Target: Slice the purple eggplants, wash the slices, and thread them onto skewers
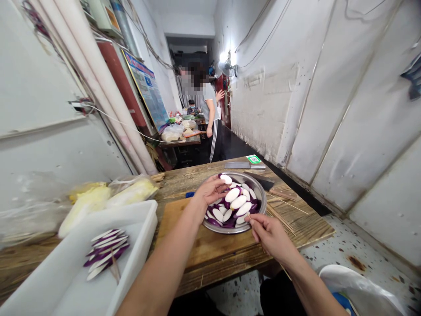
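A metal bowl (262, 189) full of cut eggplant slices (238, 202), white inside with purple skin, stands partly on a wooden cutting board (177, 219). Over the bowl's left side, my left hand (210, 191) is closed on an eggplant slice (226, 179) at its fingertips. My right hand (270, 232), at the bowl's near right rim, pinches a thin bamboo skewer (285, 271). Its tip points up towards the slices, and its tail passes below my palm. Skewered eggplant slices (107, 252) lie in a white plastic tub (149, 219) at the left.
Loose skewers (281, 219) lie right of the bowl. Beyond it are a cleaver (241, 165) and a dark-bladed knife (263, 181). Plastic bags (125, 193) of pale yellow food sit behind the tub. A lined bin (358, 285) stands lower right. Another person (209, 105) stands farther back.
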Demonstrator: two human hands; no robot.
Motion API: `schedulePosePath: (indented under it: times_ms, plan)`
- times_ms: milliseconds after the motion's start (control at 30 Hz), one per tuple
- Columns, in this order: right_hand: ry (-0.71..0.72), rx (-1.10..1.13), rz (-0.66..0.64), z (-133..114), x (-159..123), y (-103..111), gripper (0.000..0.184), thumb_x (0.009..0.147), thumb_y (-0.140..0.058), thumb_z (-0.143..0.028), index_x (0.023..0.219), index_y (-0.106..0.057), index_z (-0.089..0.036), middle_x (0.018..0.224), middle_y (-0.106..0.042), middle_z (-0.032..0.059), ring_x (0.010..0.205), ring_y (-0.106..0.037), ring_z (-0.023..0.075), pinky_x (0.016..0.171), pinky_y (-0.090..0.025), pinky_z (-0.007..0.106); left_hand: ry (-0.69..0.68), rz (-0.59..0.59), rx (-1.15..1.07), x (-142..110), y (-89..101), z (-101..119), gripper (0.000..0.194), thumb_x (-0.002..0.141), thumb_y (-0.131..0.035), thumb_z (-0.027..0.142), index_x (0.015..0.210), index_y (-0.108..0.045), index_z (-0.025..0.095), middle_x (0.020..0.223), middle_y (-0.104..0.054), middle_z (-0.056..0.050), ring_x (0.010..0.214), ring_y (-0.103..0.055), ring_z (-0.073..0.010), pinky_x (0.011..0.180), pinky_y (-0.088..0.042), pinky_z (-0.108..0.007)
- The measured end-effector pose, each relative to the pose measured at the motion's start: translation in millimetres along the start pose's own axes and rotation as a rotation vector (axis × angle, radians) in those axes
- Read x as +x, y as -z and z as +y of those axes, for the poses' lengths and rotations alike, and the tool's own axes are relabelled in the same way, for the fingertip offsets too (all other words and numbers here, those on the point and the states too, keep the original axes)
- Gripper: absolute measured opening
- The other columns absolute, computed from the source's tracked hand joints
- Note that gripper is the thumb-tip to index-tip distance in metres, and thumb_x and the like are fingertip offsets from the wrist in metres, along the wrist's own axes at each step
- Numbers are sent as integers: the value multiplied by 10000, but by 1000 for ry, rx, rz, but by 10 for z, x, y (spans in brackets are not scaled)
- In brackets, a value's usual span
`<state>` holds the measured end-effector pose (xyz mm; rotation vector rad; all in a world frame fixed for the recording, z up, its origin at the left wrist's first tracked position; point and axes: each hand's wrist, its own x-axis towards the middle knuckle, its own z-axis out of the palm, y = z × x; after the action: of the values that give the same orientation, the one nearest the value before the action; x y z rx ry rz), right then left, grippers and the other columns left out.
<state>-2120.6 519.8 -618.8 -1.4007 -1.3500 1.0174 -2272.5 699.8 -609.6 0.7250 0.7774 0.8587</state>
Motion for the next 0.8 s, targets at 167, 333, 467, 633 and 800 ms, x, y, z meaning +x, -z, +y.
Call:
schedulePosePath:
  times_ms: [167, 333, 467, 633, 800]
  plan:
    - [-8, 4, 9, -3, 10, -3, 316, 827, -445, -390, 917, -620, -142, 449, -419, -81, 309, -304, 60, 337, -244, 202, 16, 22, -9, 26, 26, -27, 247, 674, -613, -3, 832, -517, 160, 786, -684, -49, 761, -681, -198, 727, -538, -416]
    - [-15, 21, 19, -15, 22, -14, 325, 818, -454, -401, 917, -622, -141, 447, -421, -81, 306, -300, 57, 323, -237, 199, 26, 25, -17, 37, 38, -38, 288, 664, -660, 27, 874, -522, 169, 874, -691, -69, 788, -683, -209, 709, -545, -398]
    - [-30, 54, 46, -27, 30, -28, 328, 812, -460, -404, 910, -621, -135, 447, -417, -83, 301, -279, 48, 309, -223, 191, 84, 33, -34, 36, 37, -30, 132, 736, -627, 80, 842, -574, 137, 875, -691, -88, 786, -680, -183, 704, -554, -340]
    - [-31, 63, 53, -37, 34, -29, 315, 804, -467, -398, 901, -629, -145, 440, -417, -82, 302, -284, 48, 304, -216, 184, 130, 17, -38, 27, 9, -41, 81, 819, -568, 155, 879, -592, 105, 893, -689, -138, 819, -678, -199, 706, -559, -330]
    - [-51, 49, 48, -42, 39, -29, 321, 796, -470, -399, 900, -635, -144, 430, -417, -85, 294, -290, 52, 311, -229, 193, 112, 11, -82, 17, -31, -63, 120, 869, -503, 166, 896, -584, 83, 891, -684, -160, 842, -676, -199, 743, -555, -321]
